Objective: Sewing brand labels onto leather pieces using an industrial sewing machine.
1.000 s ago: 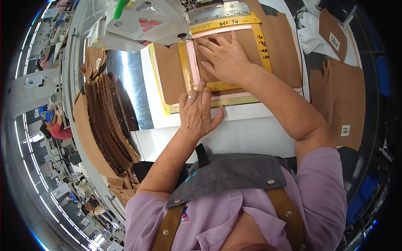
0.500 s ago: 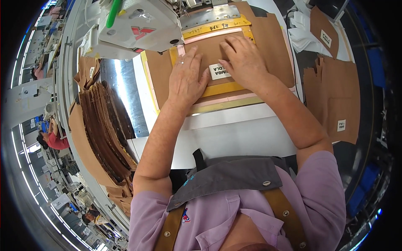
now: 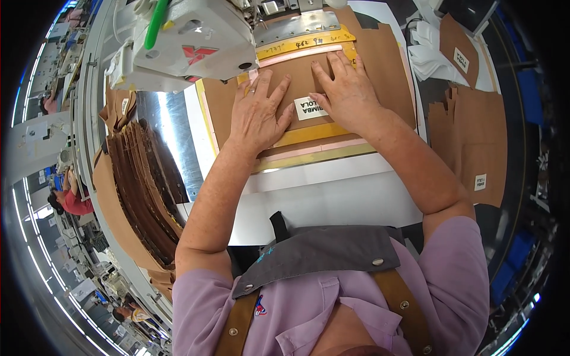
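Both palms face down on a brown panel (image 3: 297,77), which looks like leather or fabric. It lies inside a yellow template frame (image 3: 312,134) with pale pink strips along its edges. My left hand (image 3: 259,113), a ring on one finger, rests at the panel's left part with fingers spread. To the right, my right hand (image 3: 349,95) lies flat with fingers apart, its thumb over the edge of a white printed label (image 3: 307,108). Beyond my fingertips, a metal clamp plate (image 3: 300,28) meets the frame's far bar. Neither hand grips anything.
A white sewing machine head (image 3: 190,44) with a green part overhangs at upper left. Stacked brown panels (image 3: 133,190) stand at left. More labelled brown pieces (image 3: 475,142) lie at right, below crumpled white material (image 3: 430,50). Other people work far left.
My left hand has shifted slightly left and its fingers have spread wider. The right hand's fingers have fanned out a little, staying on the panel. The whole view has shifted slightly.
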